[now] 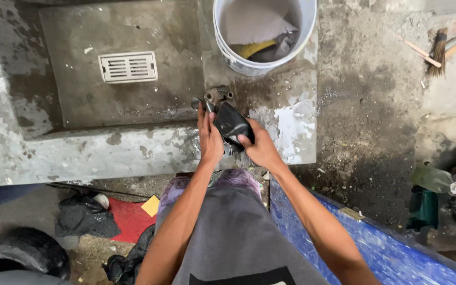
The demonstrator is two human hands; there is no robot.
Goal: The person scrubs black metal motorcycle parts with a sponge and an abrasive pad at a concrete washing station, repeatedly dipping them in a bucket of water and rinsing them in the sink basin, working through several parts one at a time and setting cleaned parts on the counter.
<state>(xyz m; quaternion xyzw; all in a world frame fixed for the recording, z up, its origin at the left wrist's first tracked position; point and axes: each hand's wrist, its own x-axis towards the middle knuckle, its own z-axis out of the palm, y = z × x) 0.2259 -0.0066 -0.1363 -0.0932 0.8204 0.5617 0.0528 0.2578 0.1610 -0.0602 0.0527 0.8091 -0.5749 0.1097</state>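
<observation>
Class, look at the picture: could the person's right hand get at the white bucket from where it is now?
Probably yes. The bucket stands just beyond the hands with only bare concrete between. But the right hand grips a black part, so it would have to let go first.

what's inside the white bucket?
The white bucket holds crumpled pale paper or sheeting, a yellow strip and some grey scraps. These cover the bottom, so anything beneath them is hidden, and the near wall blocks the lower contents.
</observation>
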